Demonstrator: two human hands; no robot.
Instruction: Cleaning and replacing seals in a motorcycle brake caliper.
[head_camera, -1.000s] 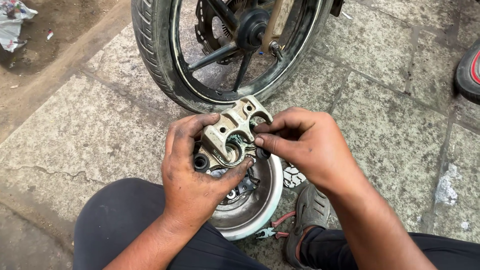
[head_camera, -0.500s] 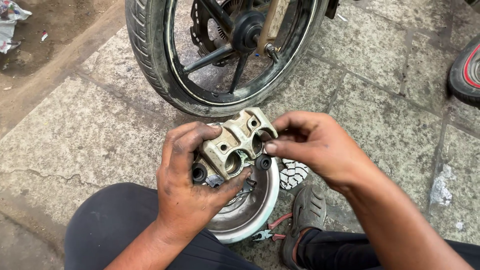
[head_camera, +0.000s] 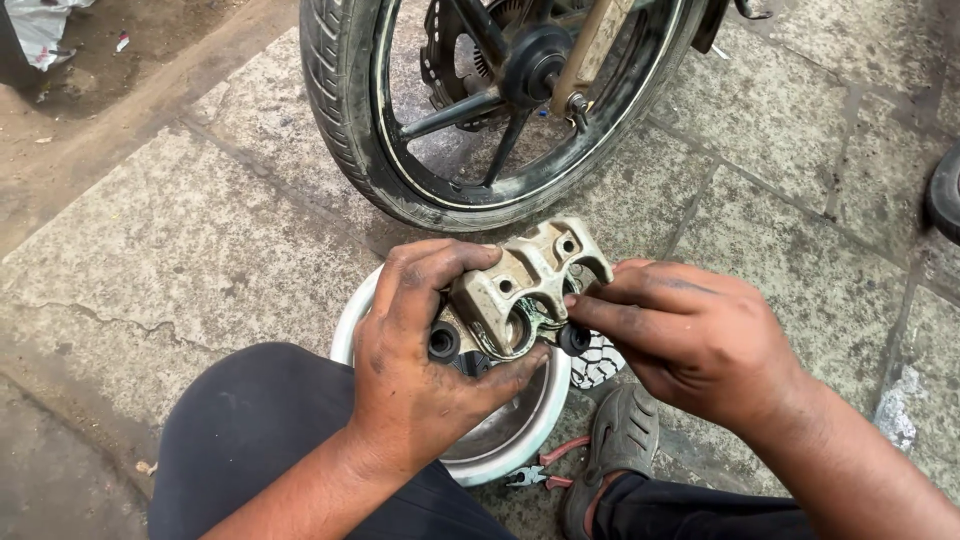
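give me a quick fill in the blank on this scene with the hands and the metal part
1. The left hand grips a worn metal brake caliper held above a white ____.
2. The right hand pinches a small ____ rubber piece at the caliper's edge.
3. Ahead of the hands stands a motorcycle ____ with dark spokes.
4. Red-handled pliers lie on the ____ beside the sandal.

Missing words: bowl; black; wheel; ground

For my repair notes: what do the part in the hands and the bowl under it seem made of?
The brake caliper body looks like cast metal, probably aluminium: dull grey-beige, rough, grimy. The bowl looks like white enamelled or painted metal, glossy rim, shiny grey inside; plastic cannot be excluded.
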